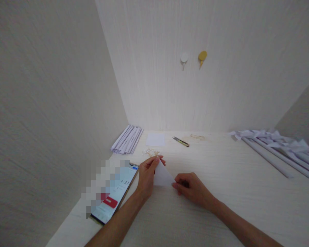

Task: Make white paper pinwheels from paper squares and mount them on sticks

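A small white paper (162,176), folded into a triangle, lies on the pale wooden desk (221,192) between both hands. My left hand (147,176) pinches its upper corner with thumb and fingertips. My right hand (192,189) presses on its lower right corner with fingers curled. Another white square sheet (155,139) lies flat farther back on the desk.
A phone (115,193) with a lit screen lies left of my left arm. Folded paper strips (127,139) are stacked at back left, long rolled paper pieces (280,147) at the right. Small scissors (181,141) and paper scraps (151,152) lie behind. Two hooks (193,58) hang on the wall.
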Action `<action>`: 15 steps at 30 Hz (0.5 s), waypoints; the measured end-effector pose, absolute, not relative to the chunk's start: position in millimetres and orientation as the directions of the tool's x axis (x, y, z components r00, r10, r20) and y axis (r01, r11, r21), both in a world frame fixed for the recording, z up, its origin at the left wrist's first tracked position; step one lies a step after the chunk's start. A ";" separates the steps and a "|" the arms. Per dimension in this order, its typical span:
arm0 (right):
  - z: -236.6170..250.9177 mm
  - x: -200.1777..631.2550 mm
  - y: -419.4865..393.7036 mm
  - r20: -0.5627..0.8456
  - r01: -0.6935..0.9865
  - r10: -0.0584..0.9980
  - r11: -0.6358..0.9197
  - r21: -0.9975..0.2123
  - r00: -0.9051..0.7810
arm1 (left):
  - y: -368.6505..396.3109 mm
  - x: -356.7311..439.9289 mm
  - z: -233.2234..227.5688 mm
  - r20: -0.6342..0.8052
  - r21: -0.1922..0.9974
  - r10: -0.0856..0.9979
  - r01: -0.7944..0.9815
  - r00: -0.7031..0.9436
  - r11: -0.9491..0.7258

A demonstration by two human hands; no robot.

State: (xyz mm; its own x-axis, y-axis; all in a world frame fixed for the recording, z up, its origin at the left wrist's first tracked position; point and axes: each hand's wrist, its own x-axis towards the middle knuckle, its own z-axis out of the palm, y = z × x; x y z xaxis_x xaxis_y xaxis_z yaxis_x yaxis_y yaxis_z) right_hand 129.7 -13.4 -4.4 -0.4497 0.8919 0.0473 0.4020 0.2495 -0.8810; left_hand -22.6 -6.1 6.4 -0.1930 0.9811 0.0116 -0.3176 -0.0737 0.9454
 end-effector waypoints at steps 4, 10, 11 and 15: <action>-6.5 129.5 -13.3 0.035 0.373 0.892 0.224 -0.901 -0.450 | -5.5 -24.0 5.2 0.014 0.956 0.978 -0.284 -0.209 -0.075; -5.2 129.4 -13.4 0.037 0.370 0.875 0.243 -0.897 -0.483 | -5.3 -24.9 5.1 -0.005 0.960 0.969 -0.271 -0.248 -0.065; -4.7 129.5 -13.6 0.034 0.371 0.872 0.243 -0.896 -0.489 | -5.6 -24.5 5.0 -0.014 0.959 0.966 -0.278 -0.257 -0.060; -4.3 130.1 -14.9 0.028 0.368 0.864 0.244 -0.897 -0.503 | -6.2 -22.9 4.2 -0.045 0.961 0.960 -0.275 -0.276 -0.034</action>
State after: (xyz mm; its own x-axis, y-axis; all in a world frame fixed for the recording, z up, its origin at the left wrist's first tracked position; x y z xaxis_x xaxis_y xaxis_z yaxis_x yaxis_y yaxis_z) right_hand 130.1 -14.9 -4.3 -0.5028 0.8640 0.0285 0.3681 0.2438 -0.8972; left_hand -22.9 -6.2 4.2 -0.2765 0.9600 -0.0449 -0.2748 -0.0342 0.9609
